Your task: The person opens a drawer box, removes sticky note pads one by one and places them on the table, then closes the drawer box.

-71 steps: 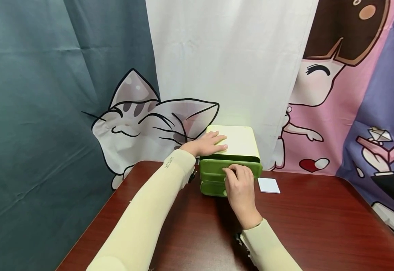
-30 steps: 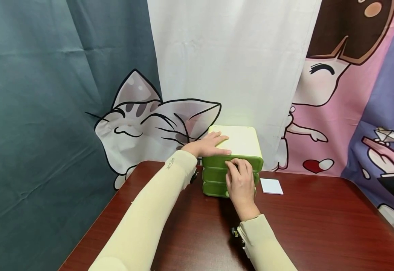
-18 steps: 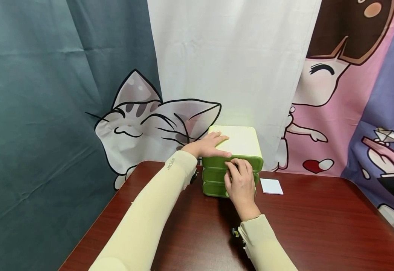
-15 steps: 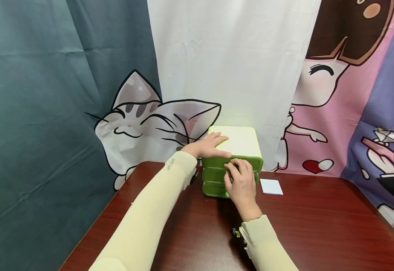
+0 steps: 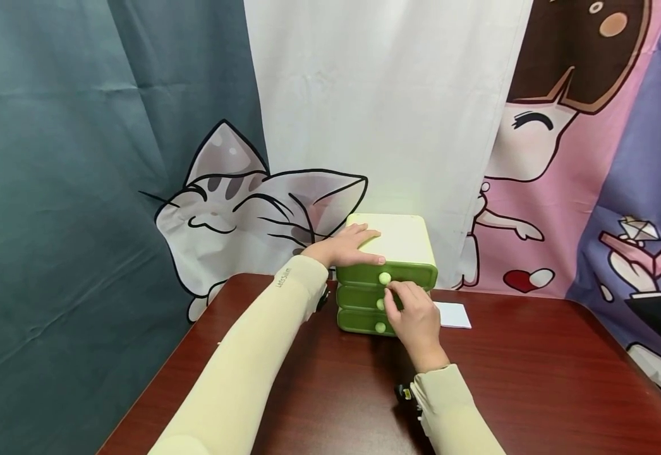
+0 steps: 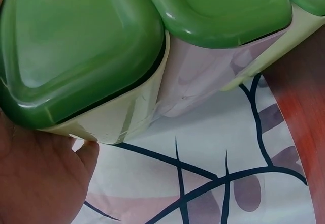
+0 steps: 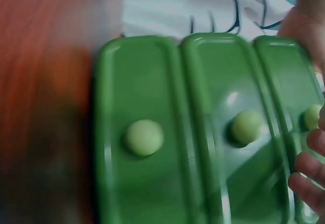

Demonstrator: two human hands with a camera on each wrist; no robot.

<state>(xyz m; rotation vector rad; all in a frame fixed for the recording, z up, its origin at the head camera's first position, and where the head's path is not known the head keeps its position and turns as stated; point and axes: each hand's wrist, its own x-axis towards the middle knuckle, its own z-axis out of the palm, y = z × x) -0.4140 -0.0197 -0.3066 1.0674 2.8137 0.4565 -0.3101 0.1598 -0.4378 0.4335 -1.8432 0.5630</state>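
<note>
A small drawer unit [image 5: 404, 243] with a cream top stands at the back of the table. Its green drawers are pushed in; each front carries a round pale knob, the top knob [image 5: 385, 278] now in plain sight. My left hand [image 5: 346, 246] rests on the left part of the unit's top, fingers spread, thumb at the front edge; part of it shows in the left wrist view. Just below and right of the top knob is my right hand [image 5: 417, 319], fingers loosely bent and holding nothing. Its fingertips [image 7: 307, 170] reach in from the right edge of the right wrist view.
A flat white square [image 5: 452, 315] lies right of the unit, partly behind the right hand. The dark red wooden table [image 5: 535, 379] extends toward me. Behind it hangs a printed cloth [image 5: 308, 95] with a cartoon cat and figure.
The top drawer, slightly out at first, has gone in flush. My right hand has since let go of its knob and moved down and right. The left hand stays on top.
</note>
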